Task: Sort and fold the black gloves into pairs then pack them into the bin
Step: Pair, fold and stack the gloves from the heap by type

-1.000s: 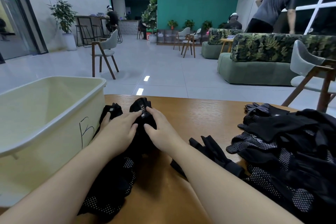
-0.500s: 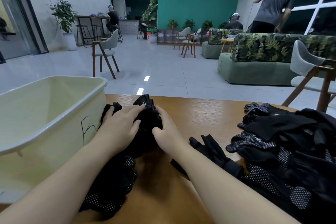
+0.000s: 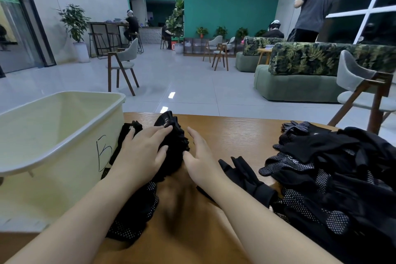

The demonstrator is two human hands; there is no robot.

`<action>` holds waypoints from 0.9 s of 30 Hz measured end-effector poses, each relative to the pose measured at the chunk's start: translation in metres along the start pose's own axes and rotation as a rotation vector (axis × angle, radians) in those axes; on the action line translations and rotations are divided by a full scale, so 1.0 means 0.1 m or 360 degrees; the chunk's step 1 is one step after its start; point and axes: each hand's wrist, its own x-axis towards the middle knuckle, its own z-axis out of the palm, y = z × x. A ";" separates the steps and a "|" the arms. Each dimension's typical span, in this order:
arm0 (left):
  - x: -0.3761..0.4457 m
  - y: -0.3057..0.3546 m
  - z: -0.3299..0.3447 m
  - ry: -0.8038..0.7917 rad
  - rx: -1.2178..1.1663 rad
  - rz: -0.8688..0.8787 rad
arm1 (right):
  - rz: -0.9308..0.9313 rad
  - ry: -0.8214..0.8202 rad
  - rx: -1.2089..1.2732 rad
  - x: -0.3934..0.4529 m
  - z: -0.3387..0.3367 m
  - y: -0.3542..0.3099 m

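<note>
A rolled pair of black gloves (image 3: 174, 141) with a white label lies on the wooden table (image 3: 233, 135), just right of the cream bin (image 3: 85, 135). My left hand (image 3: 141, 152) lies over this bundle and holds it between fingers and thumb. Beside the bundle's right side is my right hand (image 3: 200, 157), its fingers straight and its thumb touching the fabric. Under my left forearm lies a dotted black glove (image 3: 137, 210). A single black glove (image 3: 246, 176) lies by my right wrist. Loose black gloves are piled (image 3: 332, 178) at the right.
The bin has a handwritten mark on its side, and what shows of its inside holds nothing. A grey chair (image 3: 360, 83) stands past the table's far right corner. Beyond are sofas, chairs and several people in a tiled lounge.
My right hand has let go of the bundle and opened, sliding slightly right. The left hand stays on the bundle, which has been rolled tighter toward the far edge.
</note>
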 end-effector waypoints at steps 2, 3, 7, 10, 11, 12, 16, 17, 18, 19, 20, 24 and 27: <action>-0.04 0.04 0.00 0.0001 -0.0034 -0.0020 | 0.0013 0.0034 -0.0015 -0.06 -0.02 0.01; -0.07 0.07 0.00 0.0000 -0.0050 -0.0020 | 0.0023 0.0048 -0.0024 -0.10 -0.03 0.02; -0.18 0.18 0.01 -0.0025 -0.0088 -0.0006 | 0.0029 0.0114 -0.0078 -0.26 -0.06 0.06; -0.27 0.29 0.04 -0.0014 -0.0106 0.0035 | 0.0019 0.0158 -0.0093 -0.41 -0.09 0.09; -0.30 0.34 0.06 -0.0012 -0.0124 0.0043 | 0.0012 0.0177 -0.0093 -0.47 -0.10 0.10; -0.34 0.38 0.08 -0.0011 -0.0135 0.0063 | 0.0005 0.0199 -0.0099 -0.52 -0.12 0.12; -0.48 0.58 0.20 -0.0035 -0.0181 0.0151 | -0.0010 0.0303 -0.0163 -0.76 -0.20 0.20; -0.52 0.63 0.24 -0.0057 -0.0204 0.0155 | -0.0010 0.0326 -0.0164 -0.82 -0.22 0.22; -0.55 0.69 0.27 -0.0074 -0.0216 0.0162 | -0.0013 0.0352 -0.0168 -0.88 -0.25 0.24; -0.58 0.75 0.31 -0.0096 -0.0231 0.0163 | -0.0012 0.0387 -0.0177 -0.94 -0.29 0.27; -0.62 0.82 0.36 -0.0131 -0.0264 0.0158 | -0.0008 0.0429 -0.0190 -1.00 -0.33 0.29; -0.73 1.07 0.51 -0.0346 -0.0407 0.0142 | -0.0048 0.0544 -0.0342 -1.27 -0.53 0.37; -0.74 1.20 0.56 -0.0506 -0.0374 0.0238 | -0.0158 0.0585 -0.0616 -1.47 -0.69 0.44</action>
